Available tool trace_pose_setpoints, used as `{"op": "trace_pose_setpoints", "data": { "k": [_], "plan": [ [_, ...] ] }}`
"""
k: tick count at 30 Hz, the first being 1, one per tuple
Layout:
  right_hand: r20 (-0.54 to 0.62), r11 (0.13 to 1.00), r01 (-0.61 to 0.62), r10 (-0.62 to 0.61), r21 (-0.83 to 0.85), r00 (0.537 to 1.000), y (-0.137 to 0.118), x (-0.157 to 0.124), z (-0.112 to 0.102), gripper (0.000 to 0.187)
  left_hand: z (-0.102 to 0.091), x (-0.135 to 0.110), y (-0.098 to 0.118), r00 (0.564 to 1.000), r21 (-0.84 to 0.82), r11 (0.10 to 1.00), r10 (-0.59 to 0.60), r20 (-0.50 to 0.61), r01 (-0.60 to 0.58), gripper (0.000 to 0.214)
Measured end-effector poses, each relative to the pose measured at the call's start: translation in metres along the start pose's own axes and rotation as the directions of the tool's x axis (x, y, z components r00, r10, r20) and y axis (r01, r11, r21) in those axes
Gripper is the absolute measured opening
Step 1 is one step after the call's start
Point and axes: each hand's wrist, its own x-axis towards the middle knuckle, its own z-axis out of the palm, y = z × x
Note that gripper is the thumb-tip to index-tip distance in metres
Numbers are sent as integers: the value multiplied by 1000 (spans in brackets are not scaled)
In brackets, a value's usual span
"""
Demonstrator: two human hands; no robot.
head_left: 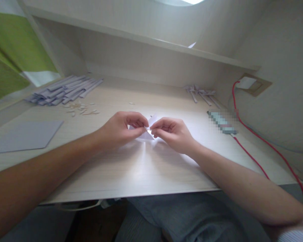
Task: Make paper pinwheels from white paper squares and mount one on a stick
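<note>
Folded paper (144, 136) at table (111, 178) centre, between opposed fingers (138, 131). Left hand (117, 129), its 9 o'clock: thumb and forefinger pinched on it. Right hand (175, 134), its 3 o'clock: fingertips nearly closed, pinching its middle.

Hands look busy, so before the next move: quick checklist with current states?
1. Left hand pinching the folded white paper: ok, fingers closed on it.
2. Right hand gripping it too: cannot tell; its fingers meet at the paper's middle, contact too small to judge.
3. Small white pieces clear of both hands: ok, scattered beyond the left forearm.
4. Phone-like device clear of the right hand: ok, apart on the right.
5. Device's red cable free of the right forearm: cannot tell; it disappears at the forearm's edge.
</note>
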Motion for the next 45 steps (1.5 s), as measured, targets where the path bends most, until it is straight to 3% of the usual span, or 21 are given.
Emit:
{"op": "trace_pose_setpoints", "data": {
  "k": [5,13,21,28,35,45],
  "plan": [
    [6,978,-140,141,153,990,1,4,-1,11,3,0,1,1000,-62,998,-14,-16,13,13],
    [22,976,-158,156,150,987,0,4,0,11,8,-3,0,998,-106,994,-19,-55,13,24],
    [32,975,-129,125,183,992,3,3,1,13,5,-3,4,996,134,991,4,-88,7,6],
    [43,969,-128,122,210,992,5,3,1,12,3,-5,5,991,285,959,41,-130,-2,5],
    [55,973,-103,93,205,994,4,3,2,11,3,-5,4,991,295,951,115,-63,-92,12],
    [96,979,-108,92,174,991,1,0,1,26,9,-8,-2,977,375,907,212,-13,-192,15]
  ]
}}
